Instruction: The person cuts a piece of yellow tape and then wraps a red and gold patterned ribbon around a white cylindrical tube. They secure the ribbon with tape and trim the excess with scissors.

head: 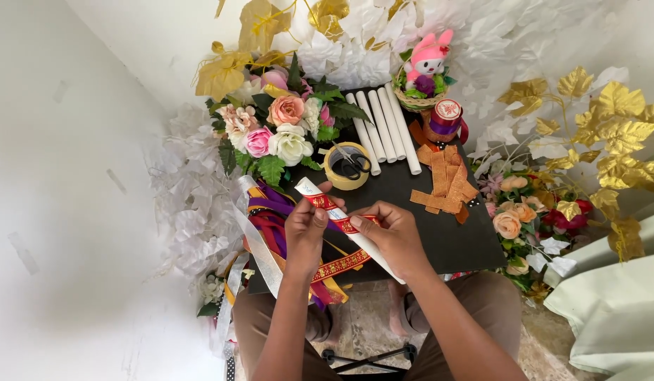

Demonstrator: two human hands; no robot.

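My left hand (306, 229) and my right hand (394, 236) both grip a white paper tube (309, 189) held slanted over a black board (440, 236). A red and gold patterned ribbon (339, 220) is wound around the tube's middle, and its loose end (339, 267) trails down below my hands. My left fingers pinch the tube near its upper end. My right fingers hold the ribbon against the tube lower down.
Three or more plain white tubes (387, 127), a tape roll with scissors (348, 166) and orange-brown ribbon strips (445, 185) lie on the board. Coloured ribbons (267, 222) hang at its left edge. Artificial flowers (274, 130), gold leaves (616, 134), a ribbon spool (445, 120) and a basket with a pink toy (422, 77) surround it.
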